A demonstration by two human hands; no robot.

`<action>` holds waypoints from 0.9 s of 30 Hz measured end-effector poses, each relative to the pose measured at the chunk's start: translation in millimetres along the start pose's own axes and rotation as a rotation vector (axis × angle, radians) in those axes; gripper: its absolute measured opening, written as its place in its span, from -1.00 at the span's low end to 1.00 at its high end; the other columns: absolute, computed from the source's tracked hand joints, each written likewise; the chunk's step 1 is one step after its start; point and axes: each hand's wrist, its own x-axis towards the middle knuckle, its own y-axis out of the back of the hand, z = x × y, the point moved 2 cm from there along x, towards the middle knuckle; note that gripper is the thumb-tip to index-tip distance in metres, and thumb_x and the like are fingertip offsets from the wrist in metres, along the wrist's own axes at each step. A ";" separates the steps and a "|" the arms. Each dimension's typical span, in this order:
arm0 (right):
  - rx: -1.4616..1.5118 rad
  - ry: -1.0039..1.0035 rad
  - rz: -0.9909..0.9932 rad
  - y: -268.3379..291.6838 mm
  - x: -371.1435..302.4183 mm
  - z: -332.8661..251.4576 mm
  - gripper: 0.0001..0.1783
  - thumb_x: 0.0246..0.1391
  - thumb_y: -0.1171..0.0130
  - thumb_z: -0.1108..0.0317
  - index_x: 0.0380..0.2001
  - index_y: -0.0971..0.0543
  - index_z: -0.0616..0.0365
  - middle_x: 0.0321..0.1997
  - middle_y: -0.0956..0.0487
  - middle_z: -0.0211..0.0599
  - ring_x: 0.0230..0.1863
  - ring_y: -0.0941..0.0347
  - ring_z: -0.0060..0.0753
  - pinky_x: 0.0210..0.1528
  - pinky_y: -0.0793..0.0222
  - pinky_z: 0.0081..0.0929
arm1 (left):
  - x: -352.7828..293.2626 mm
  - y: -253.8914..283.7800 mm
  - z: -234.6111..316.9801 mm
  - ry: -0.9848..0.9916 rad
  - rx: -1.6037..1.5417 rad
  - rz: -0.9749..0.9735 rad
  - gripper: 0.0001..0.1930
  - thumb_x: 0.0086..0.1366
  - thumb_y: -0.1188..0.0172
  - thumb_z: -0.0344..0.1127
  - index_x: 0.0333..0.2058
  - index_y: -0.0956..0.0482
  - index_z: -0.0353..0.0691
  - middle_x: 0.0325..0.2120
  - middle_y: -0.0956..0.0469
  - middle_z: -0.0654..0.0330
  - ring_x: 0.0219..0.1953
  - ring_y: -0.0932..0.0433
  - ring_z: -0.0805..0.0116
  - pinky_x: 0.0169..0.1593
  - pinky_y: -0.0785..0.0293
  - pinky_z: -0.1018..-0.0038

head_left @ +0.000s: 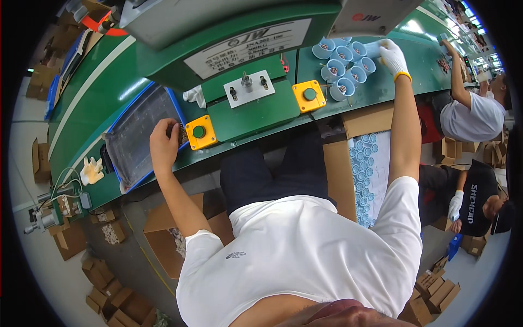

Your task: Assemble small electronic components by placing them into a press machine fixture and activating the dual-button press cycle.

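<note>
Blue cups (335, 71) near bench edge (376, 99)

The green machine (245, 50) is running past the top edge, the left hand (164, 143) is partly hiding bits (183, 134) beside it, the gloved right hand (393, 58) is partly covering a pale-blue thing (372, 50), and pieces (342, 88) in the blue cups (333, 78) are looking too small to identify.
</note>
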 end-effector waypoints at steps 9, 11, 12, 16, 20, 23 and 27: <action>-0.274 -0.126 0.178 53.8 -40.1 39.6 -0.41 0.34 -0.18 0.03 0.39 -0.65 -0.11 0.10 -0.78 0.07 0.00 -0.76 -0.08 0.17 -0.60 -0.29 | -2.0 -3.7 -9.3 0.048 -0.028 -0.028 -0.88 0.44 -0.34 -0.43 -0.14 -0.68 -0.34 -0.26 -0.70 -0.06 -0.26 -0.72 0.03 -0.09 -0.61 0.25; -0.220 -0.187 0.088 27.1 -55.1 22.9 -0.18 0.31 -0.24 -0.26 0.45 -0.56 0.03 0.24 -0.71 0.11 0.18 -0.68 0.05 0.30 -0.52 -0.30 | -6.4 5.2 -5.7 0.016 0.017 -0.005 -0.88 0.45 -0.34 -0.43 -0.14 -0.67 -0.34 -0.26 -0.70 -0.07 -0.26 -0.72 0.01 -0.08 -0.61 0.25; -0.429 -0.065 0.061 24.6 -63.5 16.9 0.06 0.19 -0.39 -0.34 0.50 -0.44 0.24 0.33 -0.66 0.14 0.23 -0.65 0.05 0.35 -0.48 -0.30 | -7.2 9.3 -6.3 -0.020 0.046 0.011 -0.88 0.45 -0.34 -0.42 -0.13 -0.67 -0.34 -0.27 -0.69 -0.08 -0.26 -0.72 -0.01 -0.08 -0.61 0.25; 0.426 0.184 0.507 12.9 -101.0 -2.8 -0.19 0.22 -0.51 0.15 0.43 -0.48 0.30 0.28 -0.66 0.03 0.19 -0.66 -0.16 0.23 -0.59 -0.31 | 1.9 3.8 1.4 -0.003 -0.020 0.057 -0.88 0.46 -0.32 -0.43 -0.12 -0.66 -0.35 -0.28 -0.71 -0.11 -0.24 -0.73 -0.05 -0.09 -0.62 0.26; 0.766 0.498 0.204 -72.5 -269.0 -206.1 -0.31 0.08 -0.59 0.41 0.27 -0.57 0.21 0.20 -0.70 -0.15 0.10 -0.69 -0.30 0.12 -0.67 -0.38 | -7.0 7.1 2.0 0.004 -0.023 0.064 -0.86 0.46 -0.35 -0.45 -0.08 -0.71 -0.36 -0.28 -0.76 -0.02 -0.25 -0.76 0.20 -0.06 -0.64 0.35; 0.521 0.657 0.128 -140.4 -303.9 -265.0 -0.23 -0.06 -0.74 0.20 0.19 -0.63 0.23 0.06 -0.76 -0.17 0.01 -0.76 -0.32 0.12 -0.67 -0.39 | -6.5 5.2 1.7 0.007 -0.017 0.074 -0.85 0.43 -0.37 -0.46 -0.08 -0.75 -0.36 -0.24 -0.79 -0.02 -0.23 -0.79 0.21 -0.04 -0.66 0.36; 0.408 0.732 0.243 -172.0 -293.3 -290.7 -0.24 -0.06 -0.72 0.13 0.18 -0.64 0.19 0.03 -0.75 -0.08 -0.07 -0.76 -0.01 0.01 -0.71 -0.25 | -5.5 5.9 6.6 0.008 -0.035 0.070 -0.85 0.43 -0.37 -0.46 -0.07 -0.76 -0.36 -0.24 -0.78 -0.03 -0.23 -0.79 0.19 -0.05 -0.65 0.35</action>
